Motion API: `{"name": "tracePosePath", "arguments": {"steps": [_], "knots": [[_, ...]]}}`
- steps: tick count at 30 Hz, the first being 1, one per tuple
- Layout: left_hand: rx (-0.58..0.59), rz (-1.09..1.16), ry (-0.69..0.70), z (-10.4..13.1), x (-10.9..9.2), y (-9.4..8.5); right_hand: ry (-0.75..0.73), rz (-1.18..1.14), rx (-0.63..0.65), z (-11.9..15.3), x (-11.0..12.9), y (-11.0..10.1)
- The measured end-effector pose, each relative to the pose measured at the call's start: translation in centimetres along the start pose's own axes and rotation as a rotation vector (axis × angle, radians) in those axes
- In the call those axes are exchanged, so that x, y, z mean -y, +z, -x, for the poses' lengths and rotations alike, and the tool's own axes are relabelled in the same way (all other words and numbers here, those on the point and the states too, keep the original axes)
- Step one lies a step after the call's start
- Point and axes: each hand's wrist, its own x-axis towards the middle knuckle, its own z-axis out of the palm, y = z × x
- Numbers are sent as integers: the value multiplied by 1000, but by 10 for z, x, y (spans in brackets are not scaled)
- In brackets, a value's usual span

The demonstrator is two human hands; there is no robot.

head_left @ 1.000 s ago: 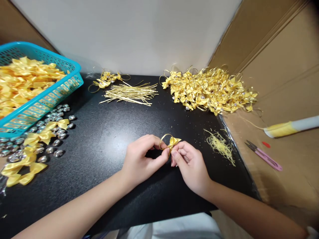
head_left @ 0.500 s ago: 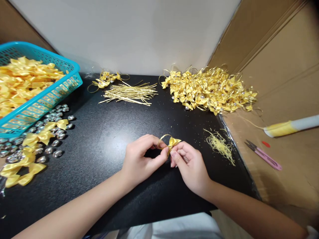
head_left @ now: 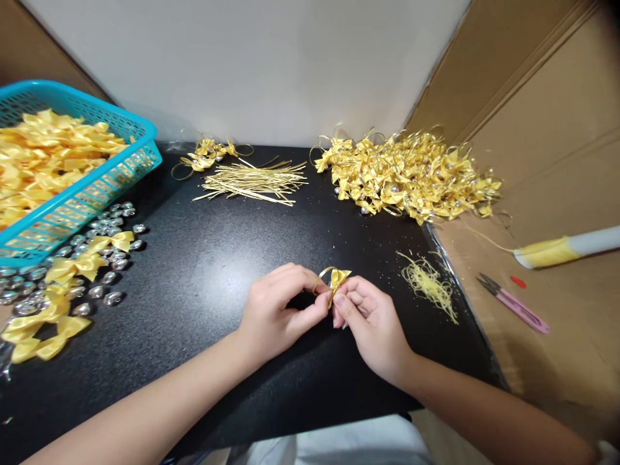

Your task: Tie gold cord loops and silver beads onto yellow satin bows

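Our left hand [head_left: 278, 309] has edged toward right hand [head_left: 375, 323]; both pinch yellow ribbon bow [head_left: 339, 278], gold cord loop [head_left: 329, 268] attached, seemingly steadier.

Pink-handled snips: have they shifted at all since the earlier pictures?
No. The pink-handled snips lie as before against the cardboard, beside the same small red piece, blades pointing the same way.

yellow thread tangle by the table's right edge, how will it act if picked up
The thread tangle would probably be floppy and very light, being thin loose strands. It may lift unevenly, since stray ends stick out around it.
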Motion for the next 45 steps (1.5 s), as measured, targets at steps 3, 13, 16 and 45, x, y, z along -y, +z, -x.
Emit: {"name": "tracePosePath", "arguments": {"steps": [3,13,16,45], "knots": [[18,209,-328,-1,-5,1,-27,24,-24,1,-1,-1],[209,673,-784,-3,-1,0,-119,155,-96,-2,-1,-3],[222,721,-804,-4,1,0,-112,166,-98,-2,-1,-4],[264,715,-891,-7,2,-1,-206,292,-76,-5,4,-7]]}}
